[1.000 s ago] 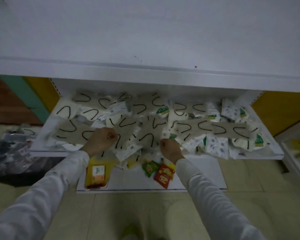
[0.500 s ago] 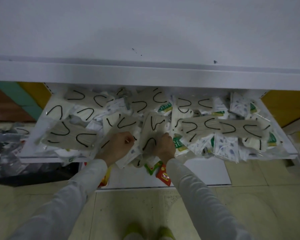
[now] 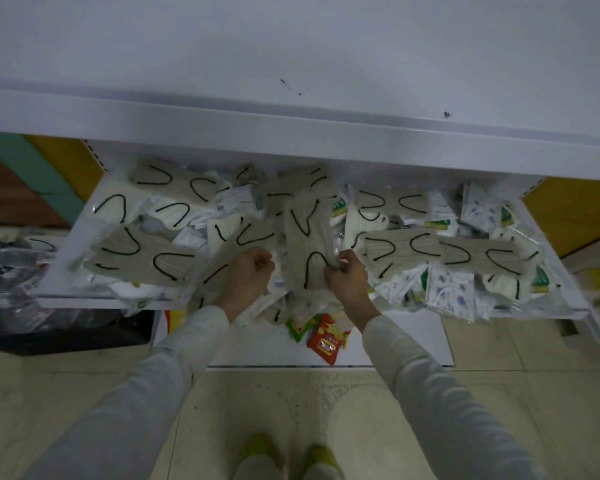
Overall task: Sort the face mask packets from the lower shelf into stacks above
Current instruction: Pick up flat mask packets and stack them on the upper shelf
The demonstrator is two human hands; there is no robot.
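My right hand (image 3: 347, 282) pinches the near edge of a packet (image 3: 303, 237) whose long axis runs away from me, while my left hand (image 3: 248, 277) curls just beside it, grip unclear.

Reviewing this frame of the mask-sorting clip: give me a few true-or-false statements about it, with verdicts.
1. The right hand pinches a beige mask packet. True.
2. Stacks of packets already sit on the upper shelf. False: none show there.
3. A red snack packet lies below the lower shelf. True.
4. The left hand is raised to the upper shelf. False: it is down at the lower shelf, beside the right hand.
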